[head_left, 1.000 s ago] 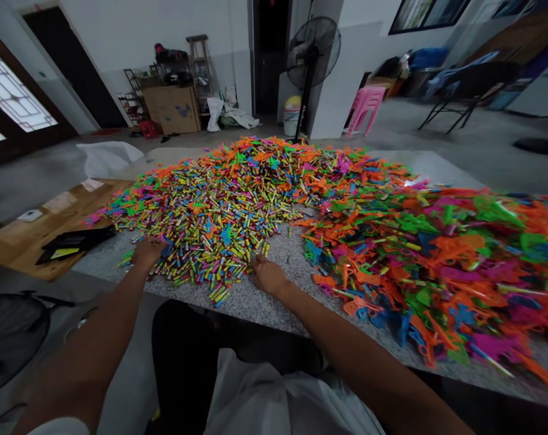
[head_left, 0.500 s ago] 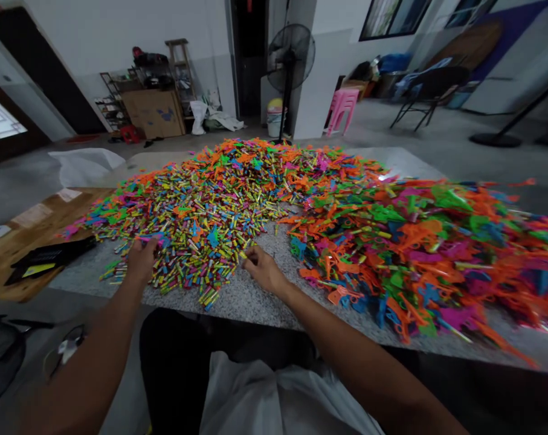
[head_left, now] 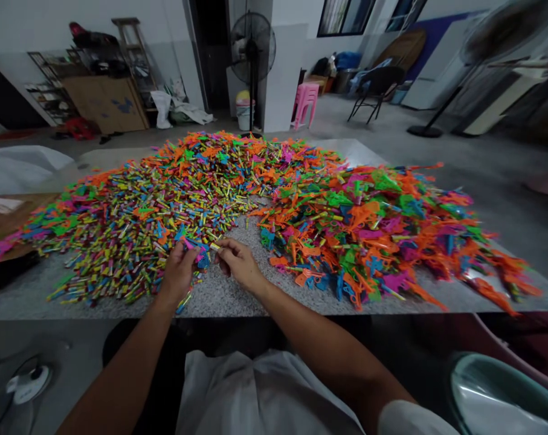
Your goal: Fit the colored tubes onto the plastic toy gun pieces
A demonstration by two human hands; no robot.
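Observation:
My left hand (head_left: 179, 273) is closed on small plastic toy guns (head_left: 202, 252), pink and blue, held just above the table. Close beside them, my right hand (head_left: 240, 263) pinches a small yellow tube (head_left: 214, 246) whose tip points at the guns. Whether the tube touches them I cannot make out. Behind and left of my hands spreads a heap of small wrapped tubes (head_left: 115, 241), mostly yellow, blue and pink. To the right lies a heap of toy guns (head_left: 364, 217) in orange, green, blue and pink, several with tubes in their barrels.
Both heaps lie on a speckled grey stone table (head_left: 241, 299) whose front edge runs before my lap. A standing fan (head_left: 252, 51) and pink stools (head_left: 306, 99) stand beyond it. At lower right is a greenish tub (head_left: 495, 393), and a wooden surface (head_left: 11, 220) adjoins at left.
My left hand has come right from the tube heap with the toy guns, up to my right hand. The right hand still pinches the yellow tube. The whole view has swung right.

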